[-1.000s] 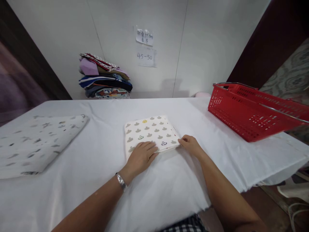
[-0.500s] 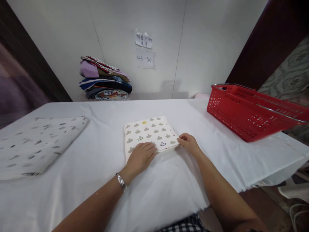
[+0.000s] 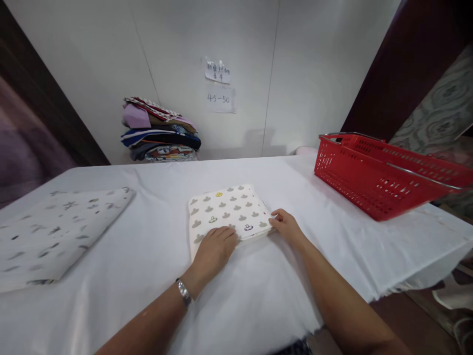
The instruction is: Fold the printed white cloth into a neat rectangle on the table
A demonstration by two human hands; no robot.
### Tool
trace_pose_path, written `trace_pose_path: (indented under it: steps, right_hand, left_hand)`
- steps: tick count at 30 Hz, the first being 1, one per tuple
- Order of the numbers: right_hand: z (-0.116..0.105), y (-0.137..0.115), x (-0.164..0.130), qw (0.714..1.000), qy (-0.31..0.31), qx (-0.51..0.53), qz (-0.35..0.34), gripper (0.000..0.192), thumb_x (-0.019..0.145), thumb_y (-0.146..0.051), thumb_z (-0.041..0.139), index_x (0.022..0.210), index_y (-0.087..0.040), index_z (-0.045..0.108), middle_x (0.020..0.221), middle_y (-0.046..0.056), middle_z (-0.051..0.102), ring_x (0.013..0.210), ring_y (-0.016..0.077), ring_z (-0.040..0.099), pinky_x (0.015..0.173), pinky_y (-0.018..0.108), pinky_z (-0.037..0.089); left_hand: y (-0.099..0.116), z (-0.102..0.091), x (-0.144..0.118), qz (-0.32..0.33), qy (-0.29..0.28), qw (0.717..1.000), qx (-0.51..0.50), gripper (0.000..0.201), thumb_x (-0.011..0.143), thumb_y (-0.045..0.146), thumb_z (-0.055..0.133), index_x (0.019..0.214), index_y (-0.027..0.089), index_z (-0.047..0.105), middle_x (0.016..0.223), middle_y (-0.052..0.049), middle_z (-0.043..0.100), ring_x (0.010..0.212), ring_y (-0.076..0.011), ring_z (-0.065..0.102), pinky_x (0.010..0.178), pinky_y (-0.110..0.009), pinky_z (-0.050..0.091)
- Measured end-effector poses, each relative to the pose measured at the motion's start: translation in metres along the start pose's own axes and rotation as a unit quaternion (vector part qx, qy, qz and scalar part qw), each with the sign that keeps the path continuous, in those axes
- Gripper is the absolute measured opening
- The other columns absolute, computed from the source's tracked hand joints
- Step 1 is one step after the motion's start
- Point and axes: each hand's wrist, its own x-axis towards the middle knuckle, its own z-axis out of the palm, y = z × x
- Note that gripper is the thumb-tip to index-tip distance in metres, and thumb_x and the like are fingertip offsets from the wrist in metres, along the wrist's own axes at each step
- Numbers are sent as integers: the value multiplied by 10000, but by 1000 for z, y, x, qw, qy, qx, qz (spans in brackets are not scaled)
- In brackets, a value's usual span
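Note:
A folded white cloth [image 3: 229, 208] with rows of grey mushroom-like prints, plus a few yellow, green and purple ones, lies in front of me. My left hand [image 3: 217, 246] rests flat on its near left part, fingers stretched out and covering some of the print. At the near right corner, the thumb and fingers of my right hand [image 3: 286, 224] pinch the cloth's edge. Another folded white cloth [image 3: 62, 231], printed with dark and grey leaf-like shapes, lies apart on the left and is partly cut off by the picture's edge.
A white-covered table [image 3: 158, 276] bears both cloths. On its right stands a red plastic basket [image 3: 354, 172] with metal handles. A stack of folded fabrics [image 3: 160, 135] sits at the back against the wall, left of two paper signs [image 3: 219, 98].
The view has tilted up slightly, so everything sits a little lower. Both hands keep their places on the folded cloth, with hardly any movement.

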Motion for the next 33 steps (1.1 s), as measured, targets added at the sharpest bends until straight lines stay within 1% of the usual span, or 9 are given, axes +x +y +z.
trace_pose_path:
  steps: [3, 6, 10, 13, 17, 19, 21, 27, 33]
  right_hand:
    - [-2, -3, -2, 1000, -5, -18, -7, 240, 731, -427, 578, 854, -220, 578, 551, -64, 483, 505, 104, 439, 485, 224, 315]
    - [-3, -6, -4, 1000, -9, -7, -18, 258, 722, -419, 585, 895, -228, 596, 591, -58, 507, 529, 104, 456, 502, 224, 330]
    - [-2, -11, -4, 998, -17, 68, 2, 297, 674, -371, 613, 920, -207, 589, 584, -68, 480, 507, 93, 444, 491, 222, 338]
    - [1, -19, -3, 992, -5, 122, 10, 307, 650, -355, 622, 905, -191, 577, 575, -74, 462, 499, 89, 439, 483, 222, 340]
    - [4, -31, 0, 986, 15, 168, -19, 307, 649, -365, 636, 897, -191, 584, 598, -68, 470, 498, 83, 432, 481, 222, 342]
    - [6, -33, 2, 982, 19, 187, -32, 310, 660, -376, 631, 907, -193, 588, 627, -57, 488, 507, 82, 433, 482, 221, 348]
    - [8, -30, 5, 983, 19, 181, -33, 298, 654, -369, 635, 890, -190, 596, 644, -48, 501, 527, 85, 443, 492, 219, 357]
    - [8, -10, 8, 996, 12, 85, 8, 246, 633, -337, 624, 827, -187, 620, 572, -60, 463, 493, 89, 429, 459, 212, 337]
    - [5, -8, 4, 997, 18, 66, 27, 265, 610, -321, 626, 841, -191, 622, 537, -64, 469, 469, 100, 449, 457, 221, 344]
  left_hand:
    - [-1, 0, -1, 1, 10, 1000, -6, 213, 922, 223, 416, 984, 195, 617, 1042, -30, 661, 980, -189, 580, 843, -369, 468]
    - [-2, 1, -1, 6, 15, 1000, -11, 206, 919, 229, 424, 981, 193, 617, 1038, -33, 661, 977, -189, 579, 840, -370, 471]
    - [-2, 1, -1, 5, 9, 1000, -15, 207, 917, 228, 424, 980, 196, 618, 1041, -34, 659, 975, -190, 582, 841, -374, 471]
    - [-1, -1, 0, 1, 10, 1000, -18, 222, 922, 223, 408, 970, 199, 623, 1042, -33, 660, 980, -188, 582, 841, -369, 470]
    - [-1, -1, 0, 3, 11, 1000, -20, 233, 920, 230, 403, 974, 204, 628, 1032, -36, 663, 975, -195, 584, 834, -383, 474]
    - [-2, -1, 0, 4, 8, 1000, -22, 229, 919, 236, 406, 973, 205, 627, 1035, -36, 662, 970, -197, 584, 827, -388, 477]
    - [-2, -1, 0, 4, 7, 1000, -23, 230, 921, 242, 402, 971, 209, 624, 1037, -34, 660, 965, -196, 584, 821, -389, 479]
    - [-1, -1, 0, 5, 10, 1000, -17, 239, 925, 251, 394, 973, 199, 623, 1028, -40, 663, 963, -202, 585, 818, -392, 479]
    - [0, 0, -1, 3, 12, 1000, -20, 243, 928, 254, 386, 971, 203, 620, 1034, -41, 659, 963, -203, 584, 826, -392, 471]
